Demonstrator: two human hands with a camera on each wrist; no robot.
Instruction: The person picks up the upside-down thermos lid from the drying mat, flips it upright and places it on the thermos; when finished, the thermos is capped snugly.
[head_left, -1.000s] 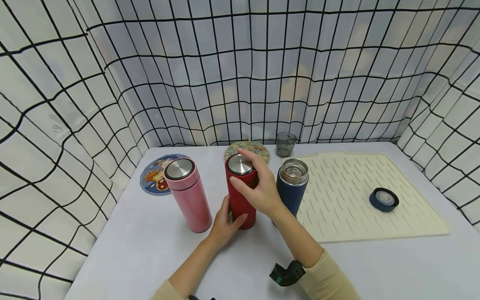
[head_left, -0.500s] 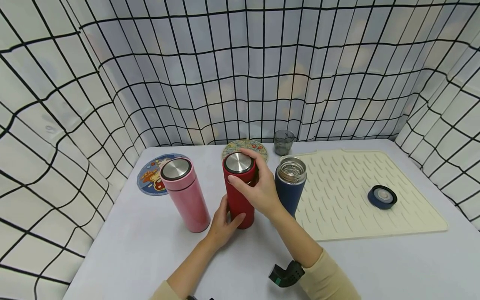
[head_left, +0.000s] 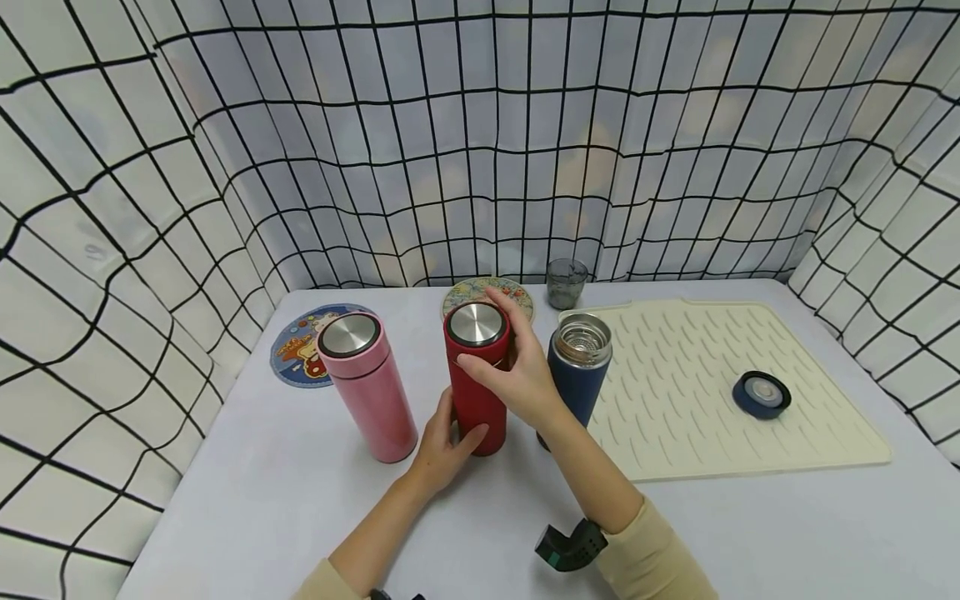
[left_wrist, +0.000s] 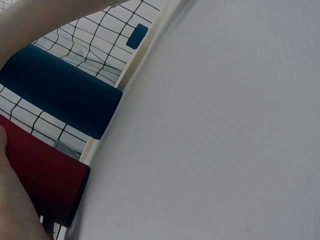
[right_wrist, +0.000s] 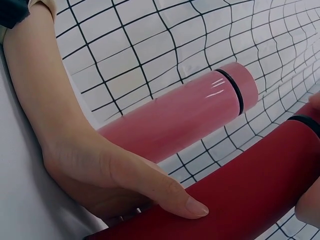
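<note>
A red flask point(head_left: 475, 392) with a steel-topped lid point(head_left: 476, 325) stands upright mid-table. My left hand point(head_left: 444, 442) grips its lower body, thumb along the front point(right_wrist: 165, 192). My right hand point(head_left: 517, 375) curls round the lid at the top. A pink flask point(head_left: 367, 383) with its lid on stands just left. A dark blue flask point(head_left: 577, 371) stands right of the red one with an open mouth. In the left wrist view the red flask point(left_wrist: 45, 177) and blue flask point(left_wrist: 60, 92) show side by side.
A cream ribbed mat point(head_left: 720, 392) covers the right of the table, with a dark blue lid point(head_left: 761, 394) lying on it. Two printed round coasters point(head_left: 300, 350) point(head_left: 461, 293) and a small grey glass point(head_left: 566, 283) sit near the back. Checked cloth walls surround the table.
Both hands stay on the red flask; the right hand's fingers have shifted slightly round the lid. The view has tilted a little.
</note>
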